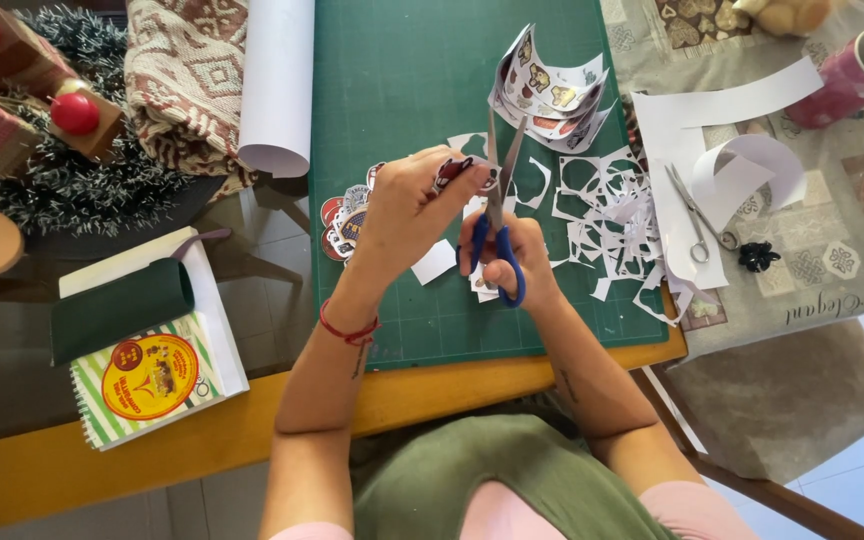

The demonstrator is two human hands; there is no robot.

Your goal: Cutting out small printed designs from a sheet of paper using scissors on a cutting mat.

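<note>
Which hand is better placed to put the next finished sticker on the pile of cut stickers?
Probably the left. The left hand already pinches the sticker piece, and the pile of cut stickers lies just beside it. The right hand is occupied with the blue-handled scissors.

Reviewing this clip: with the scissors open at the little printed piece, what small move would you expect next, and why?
Probably closing the blades. The right hand holds the blue-handled scissors with blades parted and pointing up, and the left hand pinches a small printed cutout right beside them, over the green cutting mat. Finished cutouts and paper scraps lie around.
</note>
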